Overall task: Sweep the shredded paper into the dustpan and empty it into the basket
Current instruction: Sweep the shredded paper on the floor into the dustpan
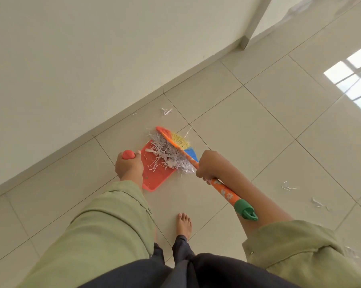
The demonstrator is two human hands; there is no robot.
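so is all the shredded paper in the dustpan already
No, loose shreds lie on the floor tiles, away from the dustpan.

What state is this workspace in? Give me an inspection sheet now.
Surface: glossy pale tile floor, window glare at right.
Job's things: orange dustpan flat on the floor, shredded paper piled at its lip under the multicoloured brush; no basket in view.
Clutter: stray shreds near the wall and at right.
Grips: left hand shut on the dustpan handle; right hand shut on the brush handle.
Cables: nothing seen.
Surroundings: plain wall, bare foot.
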